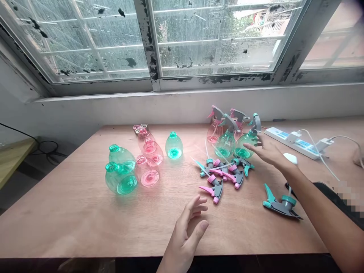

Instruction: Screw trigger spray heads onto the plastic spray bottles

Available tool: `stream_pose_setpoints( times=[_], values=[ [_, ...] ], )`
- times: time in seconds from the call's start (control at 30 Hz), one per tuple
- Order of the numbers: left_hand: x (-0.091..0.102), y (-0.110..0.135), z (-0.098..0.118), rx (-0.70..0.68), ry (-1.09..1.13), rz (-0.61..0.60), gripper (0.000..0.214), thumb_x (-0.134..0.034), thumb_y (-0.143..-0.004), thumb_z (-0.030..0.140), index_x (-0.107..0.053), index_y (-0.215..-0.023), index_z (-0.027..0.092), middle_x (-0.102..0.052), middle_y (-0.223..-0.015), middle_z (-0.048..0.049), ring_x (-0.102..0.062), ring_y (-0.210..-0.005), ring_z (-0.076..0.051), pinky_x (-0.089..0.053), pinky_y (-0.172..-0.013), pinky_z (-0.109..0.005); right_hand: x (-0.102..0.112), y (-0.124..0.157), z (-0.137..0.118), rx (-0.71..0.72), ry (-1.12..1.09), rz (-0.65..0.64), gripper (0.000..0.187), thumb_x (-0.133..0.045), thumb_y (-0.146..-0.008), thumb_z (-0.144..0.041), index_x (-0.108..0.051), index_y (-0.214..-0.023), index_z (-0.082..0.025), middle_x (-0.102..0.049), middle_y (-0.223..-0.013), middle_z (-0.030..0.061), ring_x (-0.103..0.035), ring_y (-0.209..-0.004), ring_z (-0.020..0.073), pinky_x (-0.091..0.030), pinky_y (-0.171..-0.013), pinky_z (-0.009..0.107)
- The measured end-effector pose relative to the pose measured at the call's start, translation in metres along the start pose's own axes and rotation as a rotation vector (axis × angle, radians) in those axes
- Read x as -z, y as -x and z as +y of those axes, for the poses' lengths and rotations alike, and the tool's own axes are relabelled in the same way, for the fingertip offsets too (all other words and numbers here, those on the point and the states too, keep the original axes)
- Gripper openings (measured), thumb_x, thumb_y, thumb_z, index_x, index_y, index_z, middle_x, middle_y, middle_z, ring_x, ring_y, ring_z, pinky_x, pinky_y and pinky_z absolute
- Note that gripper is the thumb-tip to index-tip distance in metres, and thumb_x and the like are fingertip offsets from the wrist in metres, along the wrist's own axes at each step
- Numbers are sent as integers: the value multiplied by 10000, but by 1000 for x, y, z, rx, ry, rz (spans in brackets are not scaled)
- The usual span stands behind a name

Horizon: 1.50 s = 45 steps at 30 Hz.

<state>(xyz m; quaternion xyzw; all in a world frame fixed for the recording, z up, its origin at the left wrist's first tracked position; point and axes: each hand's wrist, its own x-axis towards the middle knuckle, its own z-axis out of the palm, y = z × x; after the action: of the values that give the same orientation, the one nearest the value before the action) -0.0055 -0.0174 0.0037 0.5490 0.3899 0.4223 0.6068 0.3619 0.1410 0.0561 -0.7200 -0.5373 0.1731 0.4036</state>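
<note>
My left hand hovers over the front of the table with its fingers apart, holding nothing. At the back right, my right hand reaches beside a green spray bottle, fingers stretched out; whether it touches the bottle cannot be told. Another green spray bottle and two pink ones, including the left pink spray bottle, stand close by with their sprayer heads on. In front of them lies a pile of loose pink and green trigger sprayers. One green trigger sprayer lies apart, under my right forearm's left side.
Open-necked bottles stand at left: several pink bottles, two green ones, including the front green bottle, and a lone green bottle. A white power strip with plugged cables is at right, near a black object. A window is behind.
</note>
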Motion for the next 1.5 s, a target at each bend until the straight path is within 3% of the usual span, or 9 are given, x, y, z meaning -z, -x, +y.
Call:
stream_pose_setpoints(
  times=[0.2, 0.3, 0.4, 0.5, 0.67, 0.83, 1.0, 1.17, 1.5],
  values=[
    [0, 6, 2, -173, -83, 225, 354, -625, -1043, 445, -691, -1377, 351, -677, -1497, -57, -599, -1393, -313, -439, -1176, -434, 1, 78, 17, -112, -124, 306, 1092, -709, -883, -624, -170, -1703, -144, -429, -1653, 326, -563, -1422, 449, -508, -1049, 556],
    [22, -5, 23, -402, -247, 466, 284, -595, -1069, 326, -668, -1342, 352, -627, -1541, -25, -531, -1468, -270, -385, -1224, -418, -18, 147, 29, -108, -135, 402, 1062, -783, -774, -647, -386, -1638, -175, -563, -1561, 271, -574, -1390, 496, -500, -1095, 621],
    [57, -28, 60, -729, -610, 682, 270, -691, -1002, 223, -689, -1251, 327, -628, -1479, -33, -417, -1546, -305, -269, -1298, -541, -43, 203, 28, -38, 29, 363, 747, -679, -902, -625, -579, -1509, -202, -623, -1496, 228, -608, -1332, 526, -448, -1119, 716],
    [89, -52, 89, -657, -884, 715, 322, -671, -1023, 290, -629, -1342, 271, -614, -1496, -96, -465, -1498, -310, -328, -1264, -539, -61, 229, 18, 151, 32, 308, 511, -578, -1031, -463, -583, -1498, -255, -612, -1519, 169, -549, -1428, 457, -449, -1149, 665],
    [108, -68, 86, -436, -1088, 437, 272, -677, -992, 290, -665, -1261, 259, -543, -1465, -133, -529, -1401, -379, -417, -1174, -584, -75, 221, 10, 360, 5, 13, 414, -487, -1094, -314, -546, -1504, -321, -561, -1567, 108, -514, -1467, 380, -401, -1198, 615],
    [77, -52, 56, -467, -1044, 334, 337, -602, -1027, 221, -623, -1333, 360, -573, -1404, -68, -557, -1364, -302, -457, -1148, -503, -96, 203, 3, 386, 132, -139, 582, -598, -1041, -390, -420, -1591, -314, -437, -1679, 143, -442, -1522, 403, -460, -1157, 625],
    [26, -32, 12, -345, -717, 452, 881, -642, -1006, 292, -81, -1677, 400, -532, -1546, -106, -533, -1422, -320, -345, -1228, -607, -116, 192, -4, 406, 302, -68, 795, -760, -926, -462, -401, -1604, -254, -519, -1626, 214, -502, -1452, 482, -463, -1095, 703],
    [14, -31, -21, -159, -590, 406, 815, -845, -809, 352, -416, -1493, 241, -599, -1484, -187, -574, -1393, -403, -424, -1164, -610, -115, 193, -1, 435, 254, -67, 461, -543, -1056, -345, -538, -1497, -214, -647, -1522, 182, -590, -1378, 408, -513, -1050, 633],
    [10, -28, -15, -60, -176, 500, 686, -722, -915, 553, -395, -1446, 268, -582, -1487, -151, -609, -1365, -339, -463, -1154, -510, -111, 195, -8, 167, -15, 92, 505, -409, -1091, -395, -750, -1284, -76, -823, -1258, 203, -786, -1129, 388, -608, -914, 496]
  ],
)
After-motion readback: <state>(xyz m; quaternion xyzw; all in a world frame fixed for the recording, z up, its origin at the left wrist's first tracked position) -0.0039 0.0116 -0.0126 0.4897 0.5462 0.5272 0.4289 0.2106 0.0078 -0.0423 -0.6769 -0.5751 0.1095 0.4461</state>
